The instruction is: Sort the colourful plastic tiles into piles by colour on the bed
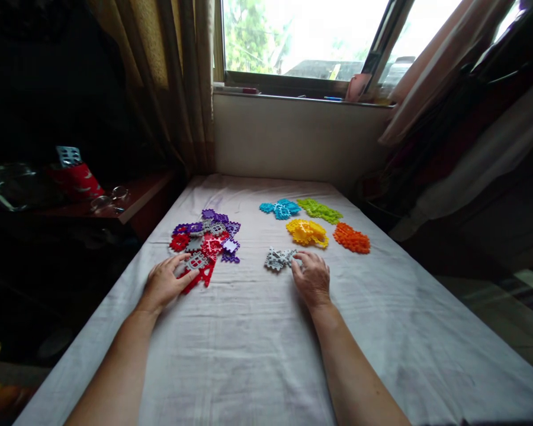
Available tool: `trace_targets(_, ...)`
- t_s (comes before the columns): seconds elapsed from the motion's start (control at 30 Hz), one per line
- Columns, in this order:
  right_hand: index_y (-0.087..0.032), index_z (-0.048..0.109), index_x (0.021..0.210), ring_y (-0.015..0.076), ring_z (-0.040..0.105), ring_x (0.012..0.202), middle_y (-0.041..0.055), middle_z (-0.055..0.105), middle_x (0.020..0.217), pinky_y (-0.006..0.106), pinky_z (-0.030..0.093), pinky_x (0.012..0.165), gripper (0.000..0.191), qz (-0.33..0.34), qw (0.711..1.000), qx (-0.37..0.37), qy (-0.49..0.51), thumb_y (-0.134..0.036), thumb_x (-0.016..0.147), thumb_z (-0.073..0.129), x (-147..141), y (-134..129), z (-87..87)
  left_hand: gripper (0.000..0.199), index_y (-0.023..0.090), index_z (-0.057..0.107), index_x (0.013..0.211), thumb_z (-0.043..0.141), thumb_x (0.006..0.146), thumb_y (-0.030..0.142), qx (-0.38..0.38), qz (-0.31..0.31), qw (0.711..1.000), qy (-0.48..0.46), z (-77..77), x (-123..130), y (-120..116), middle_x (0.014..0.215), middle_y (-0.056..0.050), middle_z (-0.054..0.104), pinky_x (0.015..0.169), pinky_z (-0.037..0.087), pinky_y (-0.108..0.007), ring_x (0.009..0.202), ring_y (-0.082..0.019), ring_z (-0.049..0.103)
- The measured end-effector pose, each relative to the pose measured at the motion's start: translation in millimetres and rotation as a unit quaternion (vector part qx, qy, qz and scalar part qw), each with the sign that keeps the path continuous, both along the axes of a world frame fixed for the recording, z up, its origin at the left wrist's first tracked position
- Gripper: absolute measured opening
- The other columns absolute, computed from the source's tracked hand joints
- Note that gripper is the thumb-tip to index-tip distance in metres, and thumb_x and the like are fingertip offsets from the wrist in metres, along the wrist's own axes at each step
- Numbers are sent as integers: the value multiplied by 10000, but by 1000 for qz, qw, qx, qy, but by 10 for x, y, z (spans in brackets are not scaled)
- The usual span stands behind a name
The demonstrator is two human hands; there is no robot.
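1. Pale, slightly wrinkled cloth [231, 355] covers the table, and the toothed plastic pieces are all out on top of it, sorted into clumps except for one jumble.
2. So the jumble first: that mixed pile [213, 242] sits left of center, with purple, red and gray pieces overlapping. Purple's mostly at the far end and right edge, red's mostly nearer.
3. Left hand [165, 284] is at the near-left edge of it, thumb and fingers spread apart around a gray window-patterned piece [196, 261] lying over red ones. Looks like contact, but no closed grip.
4. Right hand [313, 278] is over the right end of the small gray pile [275, 259], fingers bent and thumb close to them. Can't tell if they're actually pinching a piece.
5. Just beyond that gray pile is the yellow pile [306, 232], with the blue pile [285, 209] behind it, the lime green pile [320, 210] at the back right, and the orange pile [352, 238] furthest right.
6. Further out, a bright window [288, 35] above the wall, brown curtain [193, 89] to its left, hanging clothes [453, 136] on the right.
7. Over left, a dark reddish side table [146, 186] with a red container [76, 180] and eyeglasses [109, 202].
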State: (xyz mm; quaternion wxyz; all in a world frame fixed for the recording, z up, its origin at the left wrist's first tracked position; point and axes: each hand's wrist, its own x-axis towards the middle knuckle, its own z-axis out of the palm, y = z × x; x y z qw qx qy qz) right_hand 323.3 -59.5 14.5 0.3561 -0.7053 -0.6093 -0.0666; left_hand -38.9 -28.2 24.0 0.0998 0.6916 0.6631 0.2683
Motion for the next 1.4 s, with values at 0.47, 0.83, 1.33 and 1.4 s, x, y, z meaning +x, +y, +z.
trace_targets(0.47,-229,681,1032,141,655,671,9,749,821,246,521,674,242,259,921,-78,281,-339,864,545,-810,-82,-21,534,262,547,1363,600,893,511,158,-232,960,8,-251,820,-181,1283,-81,693,1142,394,-478,1195,-263,632)
trace_targets(0.83,-222,726,987,196,668,723,28,751,787,291,474,690,312,-89,967,-44,234,-382,788,547,344,153,9,382,216,648,1177,523,901,449,195,-31,980,-4,-80,409,43,1210,-88,717,1049,462,-413,1122,-262,654)
trace_targets(1.33,-207,774,907,192,631,713,69,745,858,297,461,694,373,-93,971,-50,217,-439,810,499,444,216,-175,447,220,692,1184,507,892,504,-56,118,971,201,294,404,401,1212,-131,716,998,407,-440,1141,-325,639)
trace_targets(1.4,-205,773,905,195,633,711,69,746,848,299,467,696,381,-91,968,-36,233,-447,800,498,442,225,-184,412,220,698,1173,466,921,449,-51,102,975,192,308,369,350,1133,-119,744,934,443,-399,1071,-304,671)
